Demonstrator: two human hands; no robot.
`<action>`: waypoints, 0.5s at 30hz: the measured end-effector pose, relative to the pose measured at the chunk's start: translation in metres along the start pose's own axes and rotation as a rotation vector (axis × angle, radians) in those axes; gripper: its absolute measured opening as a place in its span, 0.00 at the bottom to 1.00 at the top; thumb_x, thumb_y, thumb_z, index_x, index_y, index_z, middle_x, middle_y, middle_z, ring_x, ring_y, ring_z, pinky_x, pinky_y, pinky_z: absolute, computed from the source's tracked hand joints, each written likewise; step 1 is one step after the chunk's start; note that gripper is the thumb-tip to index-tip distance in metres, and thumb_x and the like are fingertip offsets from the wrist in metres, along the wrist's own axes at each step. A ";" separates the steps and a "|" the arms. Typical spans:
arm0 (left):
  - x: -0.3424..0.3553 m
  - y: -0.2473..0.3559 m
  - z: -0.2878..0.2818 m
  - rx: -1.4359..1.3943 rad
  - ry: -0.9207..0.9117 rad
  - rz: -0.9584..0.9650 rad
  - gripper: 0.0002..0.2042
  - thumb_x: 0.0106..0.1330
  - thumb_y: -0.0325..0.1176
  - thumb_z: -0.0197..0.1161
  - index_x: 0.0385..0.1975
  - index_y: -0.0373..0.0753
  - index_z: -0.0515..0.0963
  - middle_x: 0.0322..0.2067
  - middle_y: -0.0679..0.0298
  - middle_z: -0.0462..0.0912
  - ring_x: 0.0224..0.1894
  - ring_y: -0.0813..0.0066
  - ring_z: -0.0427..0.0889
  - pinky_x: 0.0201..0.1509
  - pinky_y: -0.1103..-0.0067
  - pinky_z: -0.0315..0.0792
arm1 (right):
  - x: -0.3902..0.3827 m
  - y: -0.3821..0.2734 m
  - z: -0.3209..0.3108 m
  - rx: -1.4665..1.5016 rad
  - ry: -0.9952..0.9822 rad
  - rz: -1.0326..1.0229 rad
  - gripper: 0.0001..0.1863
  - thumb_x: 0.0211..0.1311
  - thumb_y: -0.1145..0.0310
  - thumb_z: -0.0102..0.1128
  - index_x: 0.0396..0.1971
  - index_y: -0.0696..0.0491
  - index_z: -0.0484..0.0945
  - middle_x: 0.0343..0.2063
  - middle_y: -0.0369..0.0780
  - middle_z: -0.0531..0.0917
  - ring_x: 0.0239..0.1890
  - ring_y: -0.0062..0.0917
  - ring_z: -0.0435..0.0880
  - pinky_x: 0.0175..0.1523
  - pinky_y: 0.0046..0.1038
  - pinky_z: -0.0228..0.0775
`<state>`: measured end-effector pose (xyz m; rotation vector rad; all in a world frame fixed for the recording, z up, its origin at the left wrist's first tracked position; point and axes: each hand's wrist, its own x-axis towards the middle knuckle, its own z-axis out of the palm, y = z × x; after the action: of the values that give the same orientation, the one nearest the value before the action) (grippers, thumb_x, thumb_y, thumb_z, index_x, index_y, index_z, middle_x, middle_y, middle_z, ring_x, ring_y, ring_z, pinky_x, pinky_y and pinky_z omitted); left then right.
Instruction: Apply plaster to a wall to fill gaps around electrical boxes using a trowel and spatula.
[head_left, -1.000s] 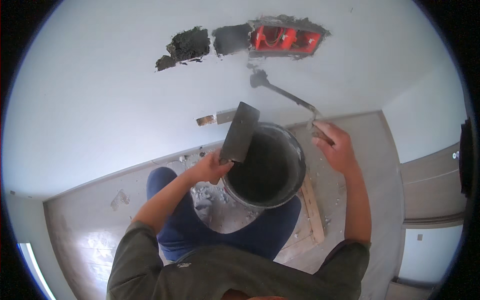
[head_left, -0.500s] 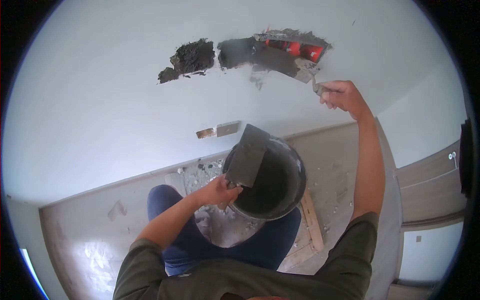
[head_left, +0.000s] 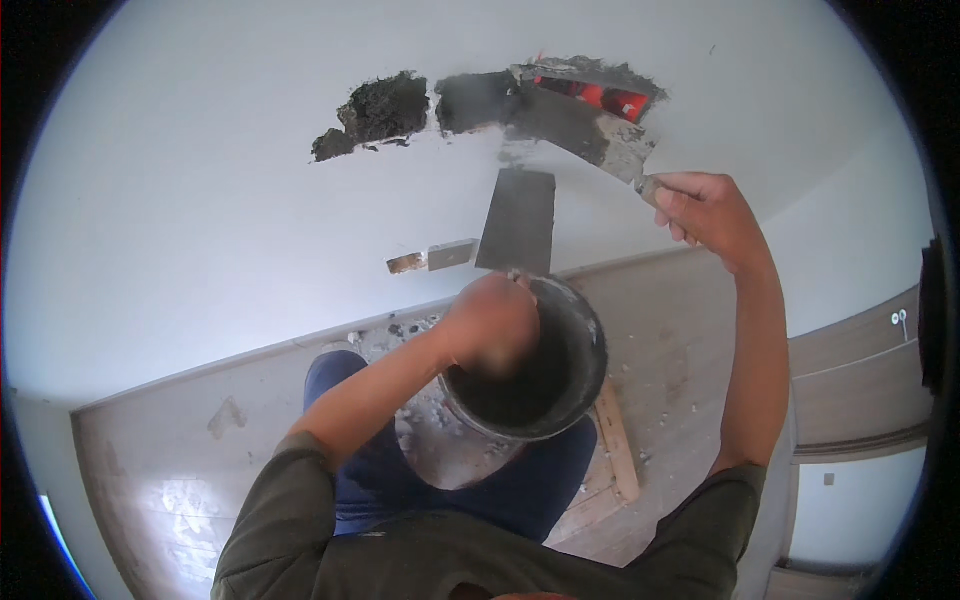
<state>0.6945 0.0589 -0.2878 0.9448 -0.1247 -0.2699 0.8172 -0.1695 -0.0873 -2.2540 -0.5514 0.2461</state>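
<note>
In my right hand (head_left: 708, 212) is a small pointing trowel (head_left: 627, 152), gripped by its handle. Its mortar-smeared blade lies against the wall, just below a gap where red pieces (head_left: 620, 102) show. My left hand (head_left: 492, 320), blurred by motion, is closed on a rectangular plastering trowel (head_left: 518, 218), whose flat grey plate points up toward the wall. That hand is over the left side of a black bucket (head_left: 597, 350) holding dark mortar (head_left: 530, 395). Dark mortar patches (head_left: 388, 108) fill the wall's cut strip left of the gap.
The bucket stands between my knees, near the foot of the white wall (head_left: 220, 200). A small rectangular wall recess (head_left: 406, 263) has a grey plate (head_left: 451, 255) beside it. Rubble (head_left: 425, 425) litters the floor, and a wooden strip (head_left: 616, 440) lies right of the bucket.
My left hand has swung the plastering trowel up and away from the bucket's mouth toward the wall. My right hand has shifted slightly right and down with the pointing trowel.
</note>
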 end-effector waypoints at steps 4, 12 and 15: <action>0.008 0.009 -0.001 -0.076 -0.048 -0.004 0.08 0.65 0.27 0.60 0.35 0.43 0.66 0.22 0.65 0.71 0.21 0.72 0.75 0.26 0.78 0.68 | -0.005 0.004 -0.007 -0.052 -0.017 -0.013 0.17 0.61 0.62 0.63 0.43 0.60 0.83 0.23 0.35 0.81 0.21 0.14 0.73 0.23 0.18 0.64; 0.001 0.013 -0.020 0.168 0.020 -0.035 0.06 0.64 0.28 0.60 0.31 0.39 0.68 0.20 0.66 0.72 0.20 0.74 0.75 0.25 0.78 0.68 | -0.021 0.024 -0.002 0.107 0.056 0.025 0.19 0.63 0.63 0.61 0.47 0.60 0.81 0.23 0.35 0.81 0.21 0.13 0.73 0.24 0.17 0.63; 0.001 0.015 -0.024 0.262 0.047 -0.063 0.07 0.64 0.28 0.60 0.32 0.38 0.68 0.20 0.65 0.73 0.20 0.74 0.75 0.25 0.78 0.69 | -0.023 0.035 0.004 0.069 0.077 0.044 0.19 0.63 0.63 0.62 0.49 0.60 0.81 0.24 0.34 0.81 0.21 0.14 0.73 0.24 0.17 0.64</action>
<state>0.7036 0.0857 -0.2902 1.2161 -0.0880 -0.2937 0.8060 -0.1980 -0.1159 -2.2004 -0.4472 0.1969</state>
